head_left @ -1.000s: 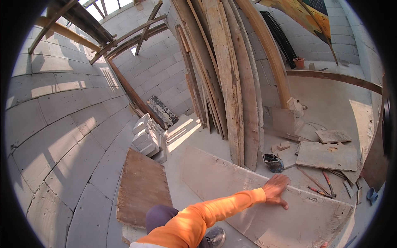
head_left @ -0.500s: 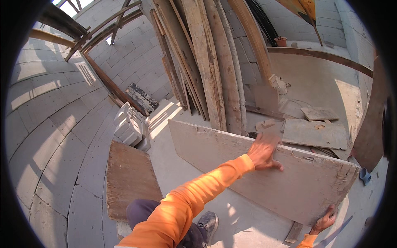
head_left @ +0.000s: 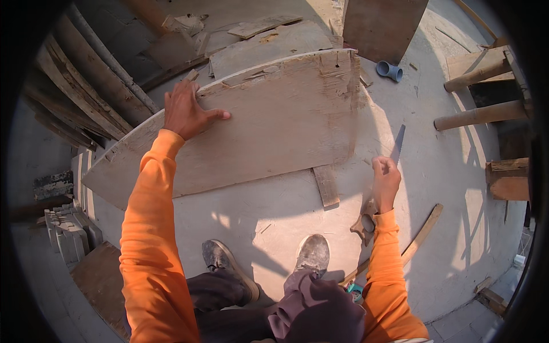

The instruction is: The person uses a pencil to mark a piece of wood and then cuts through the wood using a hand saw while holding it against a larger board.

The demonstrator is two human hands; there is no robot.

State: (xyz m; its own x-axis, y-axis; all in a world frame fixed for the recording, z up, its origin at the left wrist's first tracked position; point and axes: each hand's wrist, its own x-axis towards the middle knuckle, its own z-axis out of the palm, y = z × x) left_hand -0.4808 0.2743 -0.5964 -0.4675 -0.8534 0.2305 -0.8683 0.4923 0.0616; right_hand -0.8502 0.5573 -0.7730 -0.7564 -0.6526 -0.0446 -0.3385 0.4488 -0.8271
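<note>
My left hand [head_left: 189,111] is closed on the upper edge of a large, worn plywood board [head_left: 274,114], its thumb on the near face. My right hand [head_left: 386,180] is off the board, to its lower right, fingers curled over a handsaw [head_left: 398,143]; whether they touch it is unclear. The saw's wooden handle shows below that hand, partly hidden. A short wooden offcut [head_left: 326,188] protrudes from under the board. A long batten [head_left: 423,231] lies beside my right forearm.
Leaning planks [head_left: 86,86] stand at upper left, white blocks [head_left: 71,231] below them. Scrap boards [head_left: 269,40] lie behind the plywood, near an upright panel [head_left: 383,26] and blue pipe fitting [head_left: 389,71]. Bamboo poles [head_left: 474,117] are at right; my shoes [head_left: 311,251] are below.
The view has swung down and rightward. The board was raised from flatter to more upright by half a second ago. My right hand has since let go of its right end.
</note>
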